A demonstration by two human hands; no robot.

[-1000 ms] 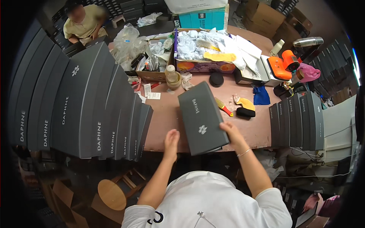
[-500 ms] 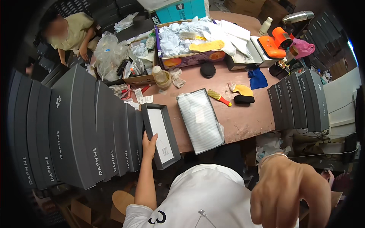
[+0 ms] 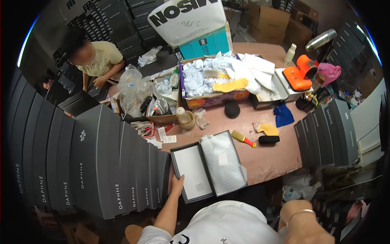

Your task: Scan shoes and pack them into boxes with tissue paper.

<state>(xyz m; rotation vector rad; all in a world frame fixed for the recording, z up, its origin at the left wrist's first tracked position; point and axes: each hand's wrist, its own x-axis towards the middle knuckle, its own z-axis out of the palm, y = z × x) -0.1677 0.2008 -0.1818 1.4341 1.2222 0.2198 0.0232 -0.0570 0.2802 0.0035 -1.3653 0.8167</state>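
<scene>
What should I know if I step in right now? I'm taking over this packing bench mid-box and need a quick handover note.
Left hand: resting on the near-left edge of the box lid, which lies upside down on the table, white inside showing.
Right hand: off the table at lower right, holding nothing I can see.
Open box: beside the lid and touching it, white tissue paper covering the inside.
Done: the lid is off.
Left: the box is unclosed; the yellow brush and black brush lie untouched beyond it.
</scene>
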